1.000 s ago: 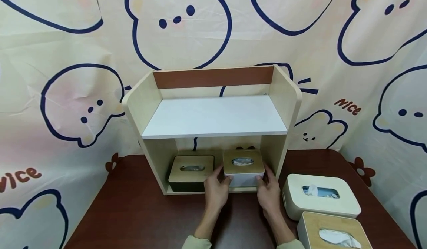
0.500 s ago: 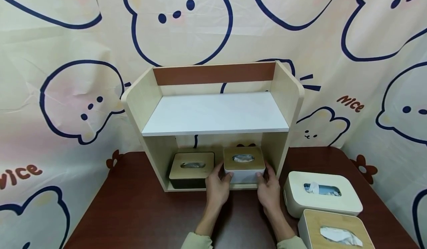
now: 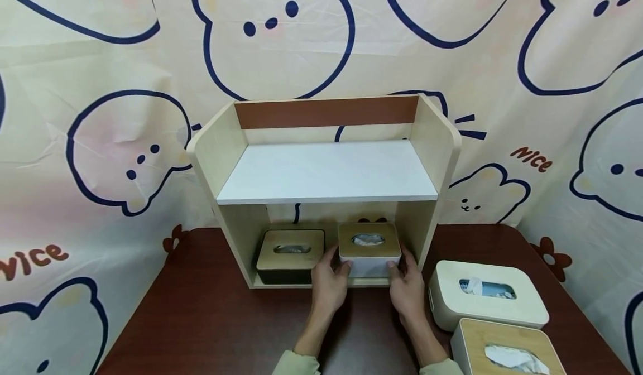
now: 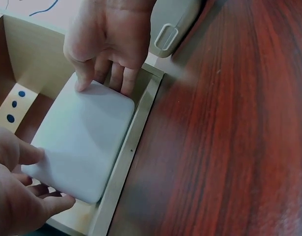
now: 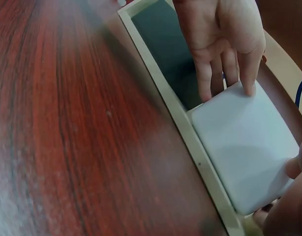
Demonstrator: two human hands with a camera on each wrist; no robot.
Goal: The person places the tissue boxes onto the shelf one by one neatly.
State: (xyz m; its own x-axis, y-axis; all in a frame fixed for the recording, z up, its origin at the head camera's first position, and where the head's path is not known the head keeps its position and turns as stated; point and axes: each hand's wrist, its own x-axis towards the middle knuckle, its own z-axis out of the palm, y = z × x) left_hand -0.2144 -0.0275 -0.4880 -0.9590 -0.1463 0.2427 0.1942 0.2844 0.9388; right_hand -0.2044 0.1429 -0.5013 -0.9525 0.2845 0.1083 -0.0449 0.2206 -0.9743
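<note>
In the head view, I have the small white tissue box with a tan wood-look lid (image 3: 370, 252) in the lower compartment of a cream two-level shelf unit (image 3: 435, 140), below its white board (image 3: 326, 171). My left hand (image 3: 329, 280) and right hand (image 3: 408, 288) pinch it between them, thumbs on its front, the other fingers along its sides. Just left of it stands a tan-lidded, dark-sided tissue box (image 3: 290, 259). On the reddish-brown wooden counter (image 3: 211, 308), to the right, sit a long, rounded cream tissue box (image 3: 489, 305) and, nearer me, a white box with a light wood lid (image 3: 504, 337). I'd judge the dark-sided one set in place and mine nearly so, only not yet let go; the two on the counter are outside the shelf unit, and whether they belong in it I cannot tell.

In the left wrist view, the box's plain front lies just behind the shelf unit's front lip (image 4: 121, 174). Both thumbs press its face.

In the right wrist view, my left fingers reach into the space beside the dark-sided box. I cannot tell whether the box I hold bears fully on the compartment floor.
</note>
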